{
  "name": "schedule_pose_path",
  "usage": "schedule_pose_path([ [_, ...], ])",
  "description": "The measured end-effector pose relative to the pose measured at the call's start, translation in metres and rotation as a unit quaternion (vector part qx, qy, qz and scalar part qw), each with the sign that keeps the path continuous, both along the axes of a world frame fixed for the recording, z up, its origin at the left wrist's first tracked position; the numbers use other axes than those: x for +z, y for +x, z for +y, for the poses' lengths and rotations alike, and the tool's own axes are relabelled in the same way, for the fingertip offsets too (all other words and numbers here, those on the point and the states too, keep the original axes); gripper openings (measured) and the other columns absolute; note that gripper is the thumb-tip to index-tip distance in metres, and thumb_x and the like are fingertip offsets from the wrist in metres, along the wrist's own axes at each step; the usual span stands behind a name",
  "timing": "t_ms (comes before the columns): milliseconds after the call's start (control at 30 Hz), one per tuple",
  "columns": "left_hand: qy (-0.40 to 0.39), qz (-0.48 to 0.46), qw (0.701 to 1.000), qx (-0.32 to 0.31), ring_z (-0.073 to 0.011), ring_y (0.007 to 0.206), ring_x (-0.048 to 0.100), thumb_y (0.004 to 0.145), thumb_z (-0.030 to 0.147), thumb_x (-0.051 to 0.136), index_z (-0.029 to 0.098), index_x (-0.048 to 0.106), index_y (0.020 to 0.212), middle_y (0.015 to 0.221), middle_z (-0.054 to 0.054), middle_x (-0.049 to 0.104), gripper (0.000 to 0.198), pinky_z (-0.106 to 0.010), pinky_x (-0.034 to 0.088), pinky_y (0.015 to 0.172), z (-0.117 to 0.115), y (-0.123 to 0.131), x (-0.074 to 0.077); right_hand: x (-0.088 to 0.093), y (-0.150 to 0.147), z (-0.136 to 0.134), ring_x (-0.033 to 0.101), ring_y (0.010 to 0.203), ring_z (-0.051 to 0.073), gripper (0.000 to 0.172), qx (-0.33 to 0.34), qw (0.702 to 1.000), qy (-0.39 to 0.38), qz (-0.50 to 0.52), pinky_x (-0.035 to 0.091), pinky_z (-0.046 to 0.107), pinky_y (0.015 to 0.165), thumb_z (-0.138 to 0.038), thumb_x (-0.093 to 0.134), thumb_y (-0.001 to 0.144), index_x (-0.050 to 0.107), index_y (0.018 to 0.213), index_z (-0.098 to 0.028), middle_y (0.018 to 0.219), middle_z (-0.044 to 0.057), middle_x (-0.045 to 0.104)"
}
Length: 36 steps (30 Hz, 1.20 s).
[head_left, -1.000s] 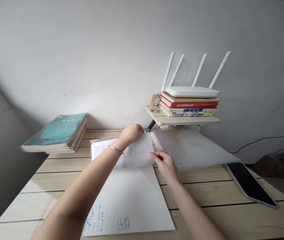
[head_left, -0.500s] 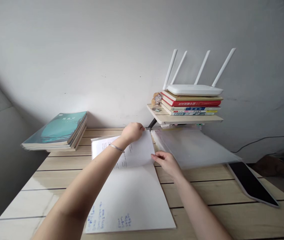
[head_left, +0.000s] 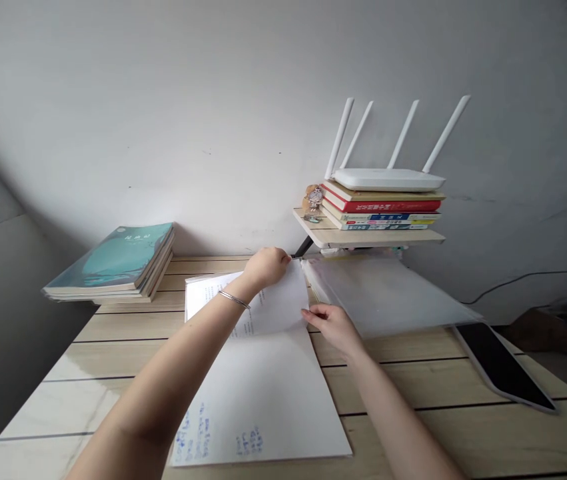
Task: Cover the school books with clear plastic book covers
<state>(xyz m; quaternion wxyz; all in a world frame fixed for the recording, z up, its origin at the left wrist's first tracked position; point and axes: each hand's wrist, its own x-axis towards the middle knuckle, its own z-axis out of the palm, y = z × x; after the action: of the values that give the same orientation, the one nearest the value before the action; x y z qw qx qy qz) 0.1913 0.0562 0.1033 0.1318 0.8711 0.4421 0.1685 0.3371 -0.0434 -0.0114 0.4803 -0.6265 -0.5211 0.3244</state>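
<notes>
A large white sheet (head_left: 263, 400) lies on the wooden desk (head_left: 123, 353), with blue handwriting (head_left: 218, 437) near its lower edge. Above it, a second white sheet (head_left: 276, 303) curls up and back. My left hand (head_left: 266, 267), with a thin metal bracelet (head_left: 234, 299) on the wrist, grips this curled sheet at its far edge. My right hand (head_left: 330, 327) is at the curled sheet's right edge, fingertips against the paper. Whether those fingers pinch it is hidden.
A translucent plastic sleeve (head_left: 383, 297) lies right of the paper, with a black tablet (head_left: 498, 363) past it. A stack of books (head_left: 108, 263) stands far left. A wall shelf (head_left: 363, 237) carries books (head_left: 380, 210) and a white router (head_left: 388, 179).
The view has tilted slightly, so the shelf sits a little higher. Both hands stay almost in place, and the curled sheet's far left edge has shifted slightly right.
</notes>
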Motion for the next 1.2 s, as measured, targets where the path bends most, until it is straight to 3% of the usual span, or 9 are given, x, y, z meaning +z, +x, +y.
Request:
schedule_pose_path([
  [167,-0.004,0.005,1.000,0.006,-0.0199,0.080,0.061,0.087,0.033,0.042,0.016,0.068,0.092,0.092,-0.011,0.069,0.031,-0.026,0.042,0.066,-0.001,-0.018,0.012,0.000,0.003,0.000,0.036,0.056,0.013,0.041,0.019,1.000,0.007,-0.023,0.028,0.026,0.056,-0.056,0.062,0.062,0.049,0.050,-0.019,0.051,-0.004,0.041],
  [333,-0.069,0.010,0.996,0.049,-0.0152,0.058,0.054,0.079,0.047,0.051,0.017,0.067,0.069,0.063,-0.004,0.062,0.036,-0.025,0.035,0.053,0.003,-0.101,0.021,-0.001,0.008,0.000,0.040,0.055,0.013,0.040,0.019,0.999,0.015,-0.037,0.031,0.026,0.055,-0.056,0.064,0.061,0.055,0.050,-0.018,0.050,-0.003,0.047],
  [467,-0.144,-0.151,0.972,0.113,-0.0139,0.061,0.054,0.074,0.051,0.059,0.016,0.067,0.072,0.066,-0.003,0.063,0.037,-0.023,0.038,0.057,-0.003,-0.176,-0.006,-0.001,0.007,0.000,0.043,0.056,0.015,0.039,0.028,0.999,0.004,-0.045,0.032,0.027,0.056,-0.056,0.063,0.061,0.058,0.053,-0.018,0.052,-0.001,0.052],
  [567,-0.269,-0.399,0.870,0.107,-0.0122,0.062,0.056,0.073,0.054,0.061,0.014,0.064,0.084,0.072,-0.004,0.062,0.042,-0.025,0.045,0.064,-0.014,-0.204,-0.039,-0.001,0.005,0.000,0.045,0.056,0.016,0.039,0.021,0.998,0.001,-0.065,0.034,0.027,0.056,-0.057,0.061,0.061,0.059,0.055,-0.019,0.054,0.000,0.055],
  [633,-0.320,-0.523,0.785,0.091,-0.0108,0.060,0.056,0.070,0.053,0.065,0.014,0.063,0.090,0.073,-0.003,0.061,0.044,-0.026,0.047,0.064,-0.021,-0.208,-0.060,-0.002,0.005,0.001,0.046,0.055,0.016,0.039,0.020,0.996,0.008,-0.084,0.034,0.028,0.056,-0.057,0.060,0.062,0.058,0.054,-0.019,0.053,0.000,0.056],
  [700,-0.346,-0.570,0.742,0.060,-0.0096,0.060,0.054,0.069,0.048,0.070,0.014,0.063,0.088,0.070,-0.002,0.058,0.040,-0.024,0.046,0.063,-0.025,-0.203,-0.076,-0.003,0.008,0.003,0.046,0.053,0.016,0.038,0.016,0.993,0.011,-0.114,0.034,0.028,0.054,-0.055,0.059,0.064,0.056,0.052,-0.020,0.052,0.000,0.056],
  [900,-0.347,-0.611,0.709,0.055,-0.0061,0.053,0.047,0.067,0.041,0.073,0.015,0.065,0.090,0.064,0.002,0.054,0.036,-0.018,0.039,0.052,-0.024,-0.182,-0.100,0.003,0.010,0.003,0.054,0.054,0.020,0.028,-0.103,0.964,-0.006,-0.246,0.036,0.029,0.052,-0.048,0.063,0.061,0.058,0.064,-0.021,0.061,0.004,0.064],
  [1000,-0.353,-0.619,0.699,0.051,-0.0061,0.053,0.047,0.066,0.042,0.073,0.014,0.066,0.091,0.066,0.001,0.055,0.038,-0.018,0.037,0.050,-0.019,-0.179,-0.101,0.014,-0.028,-0.013,0.054,0.057,0.020,0.019,-0.193,0.912,0.103,-0.348,0.035,0.030,0.053,-0.040,0.057,0.073,0.056,0.079,-0.022,0.070,0.005,0.064],
  [1200,-0.387,-0.623,0.679,-0.002,-0.0052,0.054,0.048,0.062,0.036,0.076,0.015,0.065,0.092,0.067,0.002,0.055,0.039,-0.018,0.040,0.053,-0.016,-0.184,-0.093,0.018,-0.156,-0.038,0.051,0.059,0.016,0.020,0.083,0.811,0.278,-0.508,0.033,0.029,0.056,-0.013,0.044,0.087,0.060,0.078,-0.021,0.066,0.002,0.057],
])
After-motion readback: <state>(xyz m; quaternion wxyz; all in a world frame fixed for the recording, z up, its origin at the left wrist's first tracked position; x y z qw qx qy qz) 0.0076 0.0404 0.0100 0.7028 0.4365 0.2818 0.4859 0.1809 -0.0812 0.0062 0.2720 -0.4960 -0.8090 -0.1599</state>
